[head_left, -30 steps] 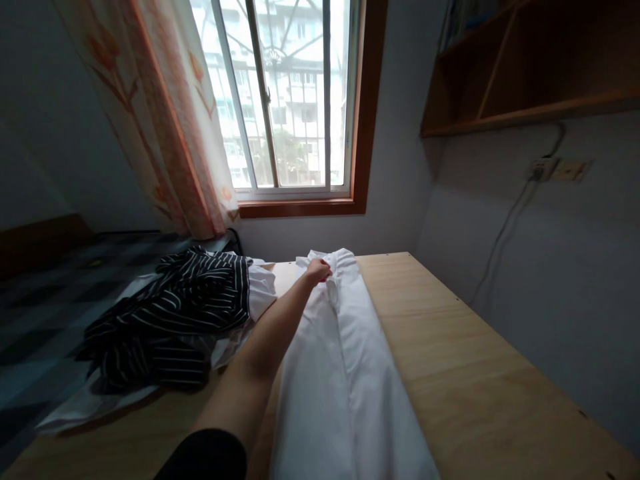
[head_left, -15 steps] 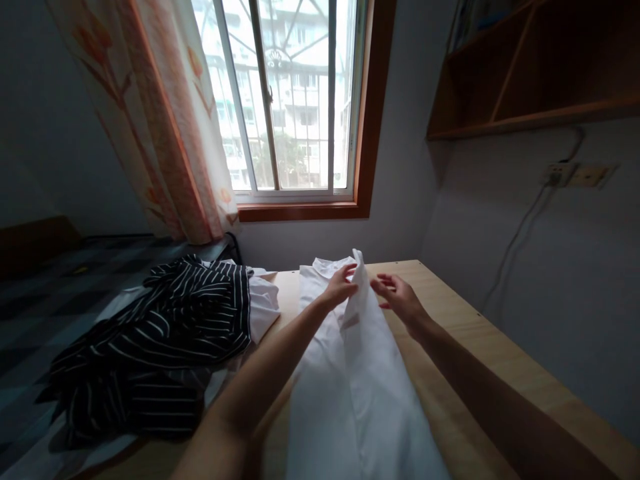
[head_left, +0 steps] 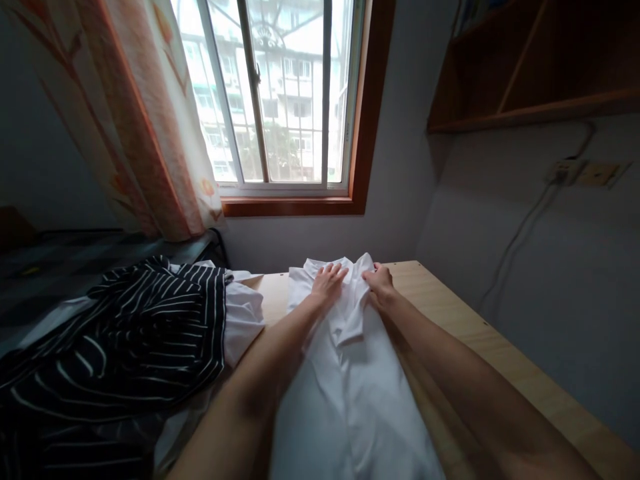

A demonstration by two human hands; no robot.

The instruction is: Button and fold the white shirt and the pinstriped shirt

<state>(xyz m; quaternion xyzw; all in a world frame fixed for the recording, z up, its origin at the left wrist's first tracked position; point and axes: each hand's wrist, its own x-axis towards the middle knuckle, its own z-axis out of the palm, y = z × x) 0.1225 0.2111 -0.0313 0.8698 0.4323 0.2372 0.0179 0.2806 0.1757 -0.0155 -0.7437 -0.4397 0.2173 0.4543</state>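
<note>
Here, the left hand [head_left: 327, 280] lies flat, fingers spread, on the white shirt [head_left: 345, 373]; the right hand [head_left: 379, 283] pinches its collar fold. Keep both edges aligned.

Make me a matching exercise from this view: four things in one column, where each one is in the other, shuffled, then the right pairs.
1. left hand
2. right hand
3. striped garment
4. white shirt

A. heaped at the table's left
B. flat on the collar end
C. stretched along the wooden table
D. gripping the shirt's right edge

Pairs: 1-B, 2-D, 3-A, 4-C
</note>
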